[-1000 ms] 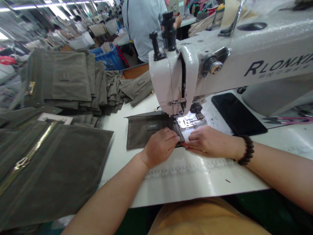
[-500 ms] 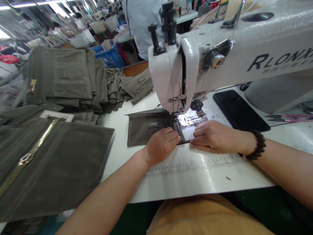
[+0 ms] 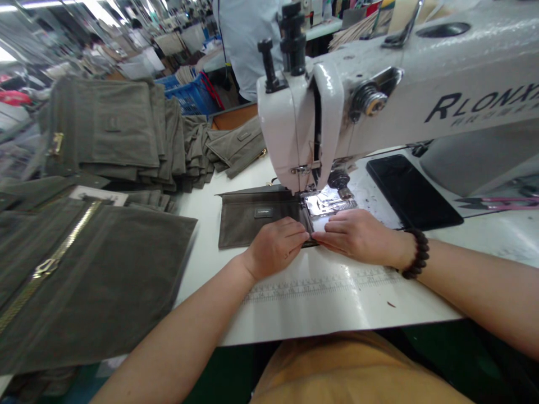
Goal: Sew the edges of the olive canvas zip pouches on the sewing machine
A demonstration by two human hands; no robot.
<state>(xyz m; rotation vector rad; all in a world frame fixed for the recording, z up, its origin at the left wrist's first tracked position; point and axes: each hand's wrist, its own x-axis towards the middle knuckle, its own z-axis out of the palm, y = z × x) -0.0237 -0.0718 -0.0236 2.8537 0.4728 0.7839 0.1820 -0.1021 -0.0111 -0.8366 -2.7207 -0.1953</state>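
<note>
A small olive fabric pouch piece (image 3: 248, 221) with a dark label lies flat under the head of a white sewing machine (image 3: 337, 106). My left hand (image 3: 275, 247) rests on its near right corner with the fingers curled and pressed down on the cloth. My right hand (image 3: 357, 235), with a dark bead bracelet at the wrist, lies beside it, fingers together, pinching the pouch's right edge just before the lit presser foot (image 3: 326, 203). The fingertips of both hands almost meet.
Olive zippered panels (image 3: 92, 275) lie at the left, with a tall stack of folded olive pieces (image 3: 118, 134) behind. A black phone (image 3: 410, 191) and pink snips (image 3: 501, 202) lie right of the needle. A person in a light shirt (image 3: 246, 39) stands behind, beside a blue crate (image 3: 189, 98).
My right hand has slid left along the pouch edge, closer to my left hand. The pouch and my left hand have stayed nearly in place.
</note>
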